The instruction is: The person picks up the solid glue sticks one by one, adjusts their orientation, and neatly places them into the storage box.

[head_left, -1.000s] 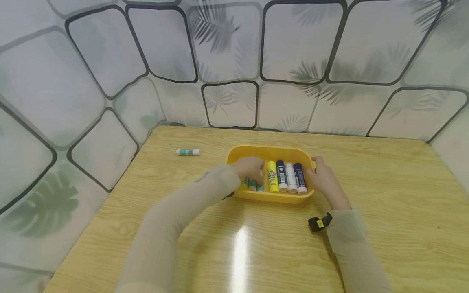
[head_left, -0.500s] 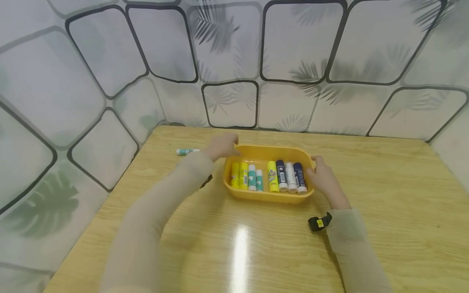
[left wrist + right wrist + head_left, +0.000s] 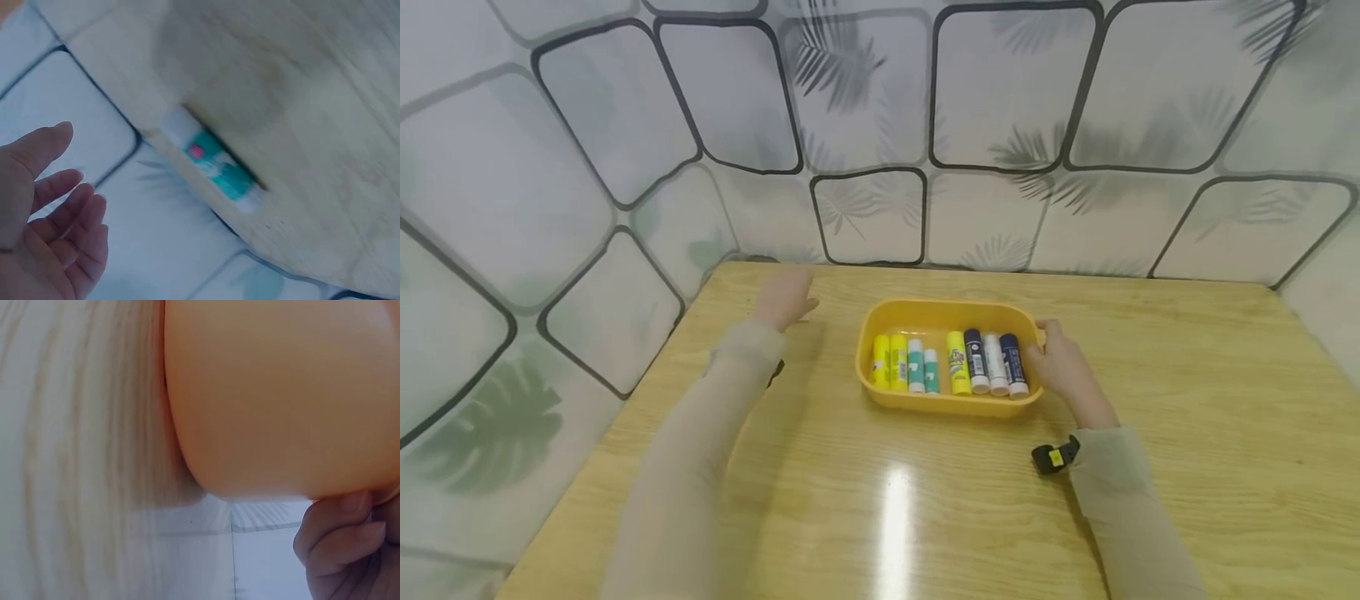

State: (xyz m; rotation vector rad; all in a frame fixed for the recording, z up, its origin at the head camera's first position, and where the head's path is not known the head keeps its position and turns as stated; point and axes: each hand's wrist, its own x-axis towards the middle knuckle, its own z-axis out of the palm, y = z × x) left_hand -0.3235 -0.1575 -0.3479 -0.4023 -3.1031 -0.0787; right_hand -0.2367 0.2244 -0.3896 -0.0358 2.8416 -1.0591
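Note:
My left hand (image 3: 784, 297) is over the back left of the table, its fingers loosely curled around nothing. In the left wrist view, a teal glue stick with white ends (image 3: 215, 159) lies on the table a short way from the fingers; in the head view that hand hides it. On the right, my right hand (image 3: 1063, 367) grips the right end of a yellow plastic basket (image 3: 951, 403), fingers at its rim. Several glue sticks stand in a row inside: yellow ones (image 3: 899, 362) and teal ones (image 3: 916, 365) on the left, then yellow, dark blue (image 3: 976, 361) and white ones (image 3: 995, 364).
The wood-grain table (image 3: 1187, 400) meets a patterned fabric wall (image 3: 872, 212) at the back and left. A small black device with a yellow mark (image 3: 1055, 457) is strapped at my right wrist.
From inside the basket my left hand has moved out over its left rim and further left, now covering the loose glue stick. The right hand and basket stay in place.

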